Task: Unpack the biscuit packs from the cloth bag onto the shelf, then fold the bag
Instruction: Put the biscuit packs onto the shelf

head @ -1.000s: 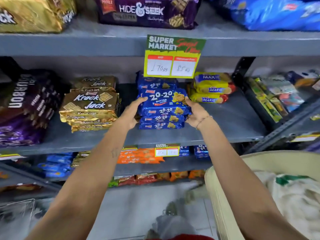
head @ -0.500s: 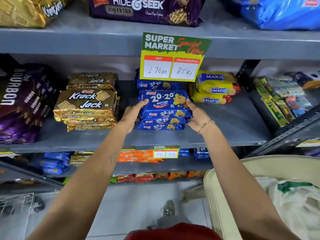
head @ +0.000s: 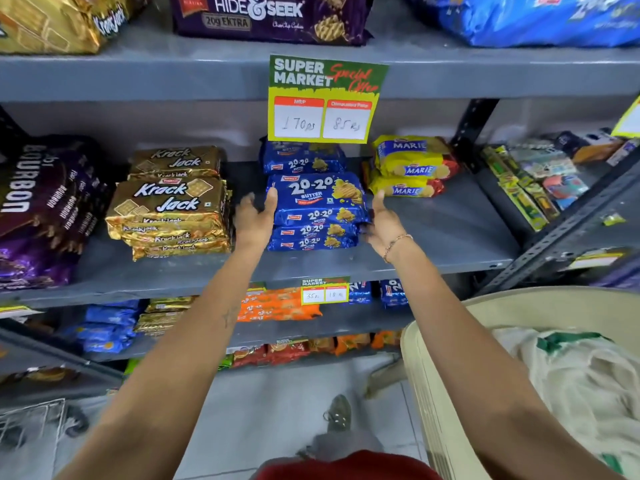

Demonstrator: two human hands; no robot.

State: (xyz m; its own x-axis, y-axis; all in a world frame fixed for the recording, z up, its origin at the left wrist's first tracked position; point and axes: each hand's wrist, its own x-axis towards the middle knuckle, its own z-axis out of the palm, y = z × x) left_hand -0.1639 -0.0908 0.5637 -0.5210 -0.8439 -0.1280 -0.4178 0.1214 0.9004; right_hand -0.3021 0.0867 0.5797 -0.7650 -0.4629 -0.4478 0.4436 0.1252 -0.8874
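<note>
A person's two bare arms reach toward a grey metal shelf (head: pixel 433 237) stocked with biscuit packs. The left hand (head: pixel 255 220) and right hand (head: pixel 382 221) flank a front stack of three blue 20-20 butter cookie packs (head: pixel 317 211) lying flat on the shelf. The left thumb touches the top pack's left end; the right hand's fingertips sit at the stack's right end. Both palms are spread and face the stack, each grip released, holding nothing. The right wrist wears one thin bracelet (head: pixel 396 245).

Behind that stack lies at least one more blue 20-20 pack (head: pixel 301 157), partly hidden by a green and yellow price card (head: pixel 325 98) reading 170 and 85. To the left stand two stacks of gold Krack Jack packs (head: pixel 169 209), the front one about four packs high. To the right lie two yellow Marie packs (head: pixel 412 166), one on the other. Purple Bourbon packs (head: pixel 38 209) fill the far left.

At lower right, a crumpled cream cloth bag (head: pixel 571 375) with green print lies inside a beige plastic basket (head: pixel 429 393), well apart from the hands. The shelf above carries one purple Hide & Seek pack (head: pixel 266 15).
</note>
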